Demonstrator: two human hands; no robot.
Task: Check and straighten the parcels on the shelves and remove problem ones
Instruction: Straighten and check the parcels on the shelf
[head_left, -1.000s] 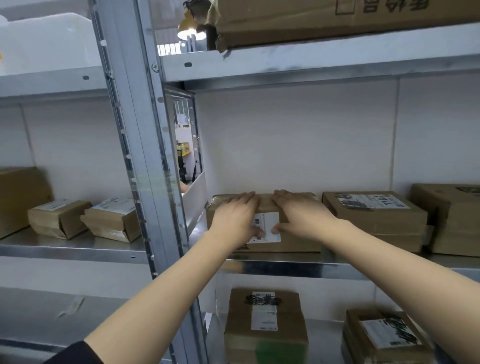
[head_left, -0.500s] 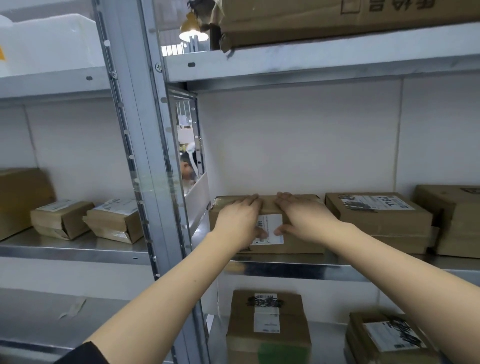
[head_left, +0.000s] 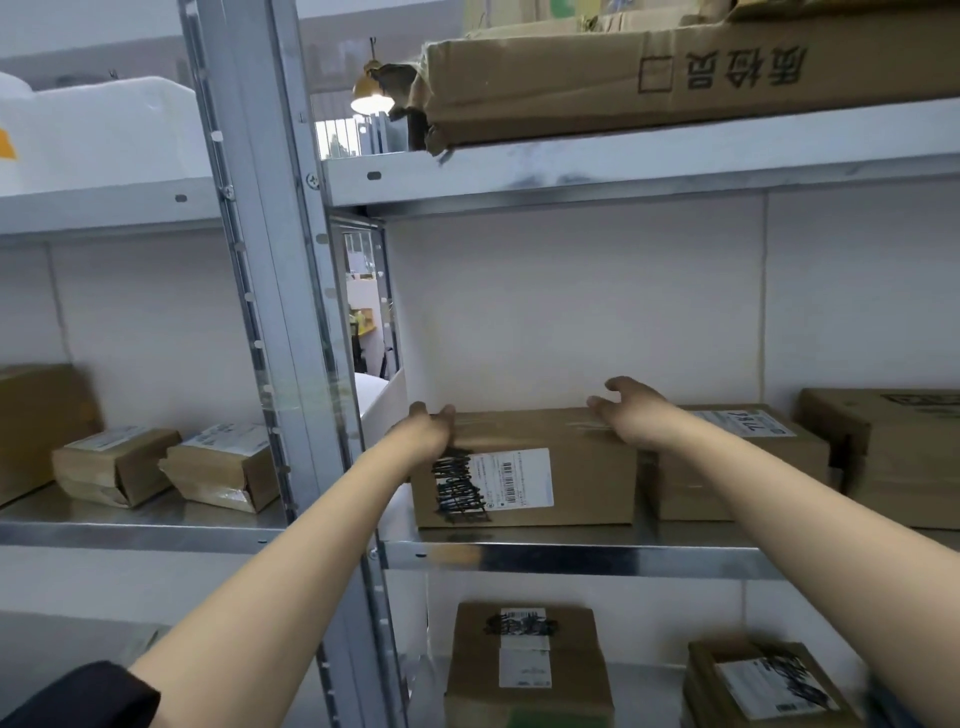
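A brown cardboard parcel (head_left: 587, 483) stands at the left end of the middle shelf (head_left: 571, 558), its front face toward me. That face carries a white barcode label (head_left: 514, 478) with black scribble over its left part. My left hand (head_left: 431, 431) curls over the parcel's top left corner. Over the top right corner lies my right hand (head_left: 628, 415), its fingers apart and lifted off the cardboard. A flatter labelled parcel (head_left: 753, 467) sits just right of it, partly behind my right forearm.
A large brown box (head_left: 893, 452) fills the shelf's right end. Two labelled parcels (head_left: 524, 670) (head_left: 763, 686) lie on the shelf below. Two small parcels (head_left: 114, 467) (head_left: 223, 467) sit in the left bay beyond the steel upright (head_left: 270, 291). A torn carton (head_left: 649, 73) overhangs the top shelf.
Both hands left the parcel's front face and slid apart to its top corners, uncovering the label. The view has moved closer and tilted up.
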